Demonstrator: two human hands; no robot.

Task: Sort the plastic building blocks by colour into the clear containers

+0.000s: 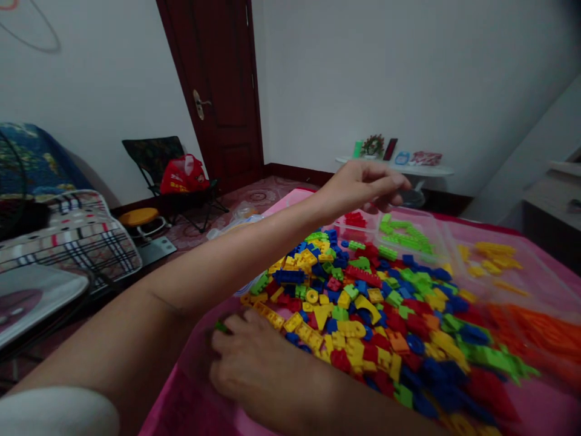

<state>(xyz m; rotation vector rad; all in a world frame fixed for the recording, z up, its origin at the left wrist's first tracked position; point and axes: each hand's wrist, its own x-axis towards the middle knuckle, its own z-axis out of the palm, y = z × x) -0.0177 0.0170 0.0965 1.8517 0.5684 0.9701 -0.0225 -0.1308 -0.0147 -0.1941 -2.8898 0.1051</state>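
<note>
My left hand [370,184] reaches far across the pink table, over the clear divided trays. Its fingers are loosely bent and apart, and I see nothing in them. Below it lie red blocks [354,219] and light green blocks [403,235], each in its own tray section. My right hand [261,366] is low at the near left edge of the pile, its fingers curled. A green building block [221,327] shows at its fingertips, mostly hidden. Beside that hand are long yellow blocks [308,335]. The mixed pile of blocks [349,303] spreads between the trays and my arms.
Yellow blocks [494,259] and orange blocks [540,327] fill sections on the right. The pink tabletop [181,387] ends at the left. Beyond stand a folding chair [154,157] with a red bag [184,174], a yellow stool [138,217] and a white side table [399,168].
</note>
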